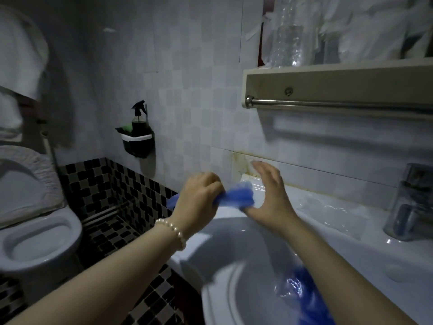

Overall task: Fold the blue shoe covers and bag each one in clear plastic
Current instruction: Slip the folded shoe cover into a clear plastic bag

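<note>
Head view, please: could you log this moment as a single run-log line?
left hand: grips blue shoe cover | right hand: fingers straight, thumb touching cover | location: above sink | more blue covers: in basin

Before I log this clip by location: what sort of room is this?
A small bathroom, most likely in a home: a toilet on the left, a white sink with a faucet below the hands, and tiled walls with a towel rail.
</note>
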The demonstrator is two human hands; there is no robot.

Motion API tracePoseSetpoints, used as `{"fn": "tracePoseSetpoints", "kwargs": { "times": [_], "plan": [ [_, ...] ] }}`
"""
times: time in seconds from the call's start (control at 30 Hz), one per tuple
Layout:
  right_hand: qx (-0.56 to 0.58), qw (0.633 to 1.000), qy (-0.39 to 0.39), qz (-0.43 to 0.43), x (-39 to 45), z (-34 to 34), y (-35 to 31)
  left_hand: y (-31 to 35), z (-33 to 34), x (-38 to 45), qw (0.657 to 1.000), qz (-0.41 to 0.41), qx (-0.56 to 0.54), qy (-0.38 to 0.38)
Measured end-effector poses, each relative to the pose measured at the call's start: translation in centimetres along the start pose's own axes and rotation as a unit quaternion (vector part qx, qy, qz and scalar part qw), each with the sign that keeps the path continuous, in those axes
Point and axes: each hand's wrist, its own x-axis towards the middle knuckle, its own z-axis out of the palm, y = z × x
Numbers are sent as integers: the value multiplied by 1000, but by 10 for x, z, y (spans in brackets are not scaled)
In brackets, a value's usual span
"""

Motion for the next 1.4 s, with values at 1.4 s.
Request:
{"fn": "tracePoseSetpoints", "kwargs": {
  "times": [1.4],
  "plan": [
    [-34, 964, -192, 179, -21, 43, 13, -4, 12, -56, 942, -254, 4, -217]
  ]
}}
